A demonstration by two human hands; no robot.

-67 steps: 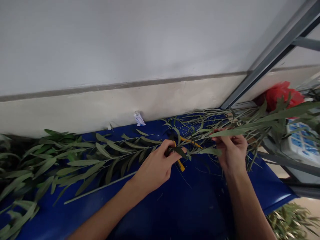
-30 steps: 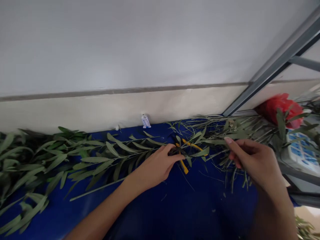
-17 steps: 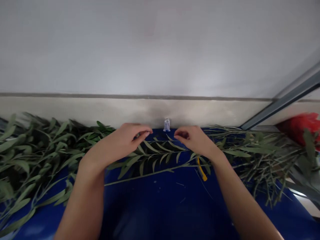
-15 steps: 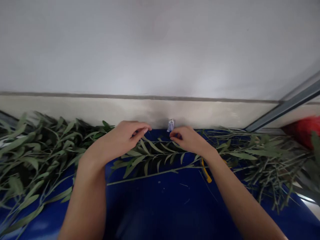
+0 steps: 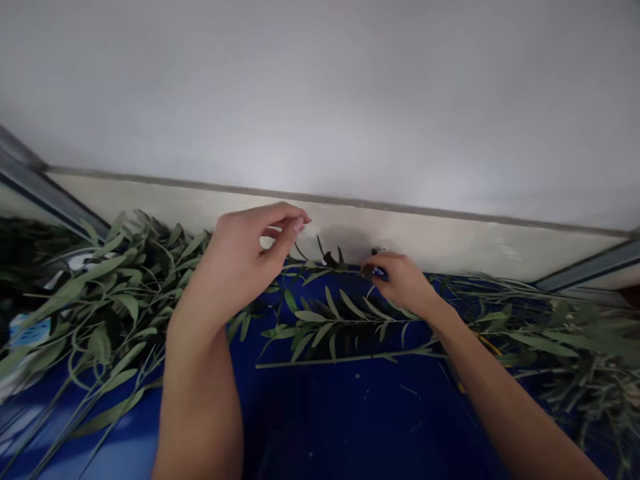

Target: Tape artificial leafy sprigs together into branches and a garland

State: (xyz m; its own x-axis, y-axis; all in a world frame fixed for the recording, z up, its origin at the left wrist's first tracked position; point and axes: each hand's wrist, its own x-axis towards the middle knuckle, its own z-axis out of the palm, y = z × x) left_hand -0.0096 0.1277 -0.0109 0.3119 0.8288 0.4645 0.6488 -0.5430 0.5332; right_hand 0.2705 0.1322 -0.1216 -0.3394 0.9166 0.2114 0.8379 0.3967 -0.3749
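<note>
My left hand (image 5: pixel 255 250) is raised in front of the pale wall strip, thumb and fingertips pinched together; whatever they may hold is too small to make out. Farther right, my right hand (image 5: pixel 397 279) has its fingers curled together at the back edge of the blue surface, beside a small dark object (image 5: pixel 379 252) mostly hidden behind them. A short leafy sprig (image 5: pixel 330 261) stands between the two hands. Below them a long leafy branch (image 5: pixel 345 321) lies across the blue surface (image 5: pixel 360 420), with a thin bare stem (image 5: pixel 320 363) in front of it.
A heap of leafy branches (image 5: pixel 125 293) covers the left side. More stems and twigs (image 5: pixel 590 373) lie at the right, with a yellow item partly under my right forearm. Metal posts (image 5: pixel 55 187) slope down at both sides of the grey wall (image 5: pixel 320 100).
The view has swung left and tilted. My left hand has risen toward the wall. The crumpled whitish piece beside my right hand no longer shows clearly, and a short sprig now shows between the hands.
</note>
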